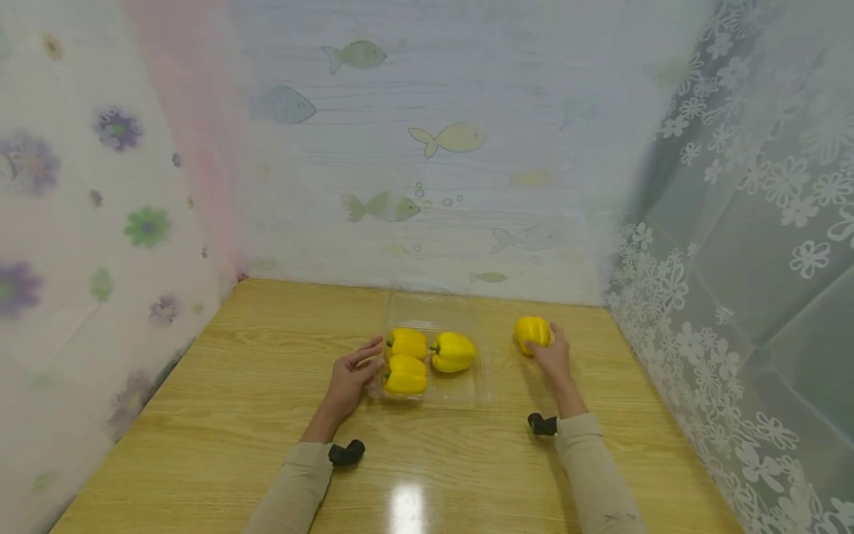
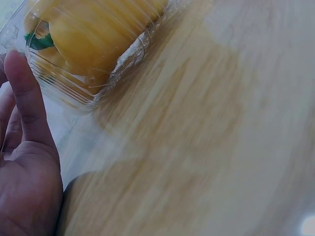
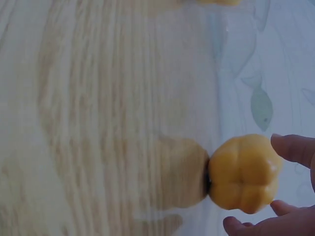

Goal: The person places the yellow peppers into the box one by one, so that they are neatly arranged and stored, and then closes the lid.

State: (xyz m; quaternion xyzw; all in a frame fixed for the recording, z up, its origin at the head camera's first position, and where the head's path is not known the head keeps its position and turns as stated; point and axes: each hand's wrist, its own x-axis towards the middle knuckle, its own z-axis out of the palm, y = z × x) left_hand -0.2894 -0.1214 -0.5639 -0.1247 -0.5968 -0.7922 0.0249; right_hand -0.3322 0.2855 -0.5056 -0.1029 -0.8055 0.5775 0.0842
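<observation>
Three yellow bell peppers lie in a clear plastic clamshell box (image 1: pixel 467 393) on the table: one front left (image 1: pixel 407 375), one behind it (image 1: pixel 408 343) and one to the right (image 1: pixel 454 352). My left hand (image 1: pixel 348 380) is at the box's left side, fingers extended; in the left wrist view the thumb (image 2: pixel 27 93) meets the box's clear wall. Right of the box, my right hand (image 1: pixel 554 358) holds another yellow bell pepper (image 1: pixel 531 334) between thumb and fingers. That pepper (image 3: pixel 243 173) shows its lobed end in the right wrist view and appears to rest on the table.
The box's clear lid (image 1: pixel 427 308) stands opened toward the back. A wooden table (image 1: pixel 220 415) runs to a fish-printed curtain (image 1: pixel 447 245) behind, with flowered sheets on the left (image 1: pixel 100 222) and right (image 1: pixel 734 297). Black camera mounts (image 1: pixel 347 453) sit at both wrists.
</observation>
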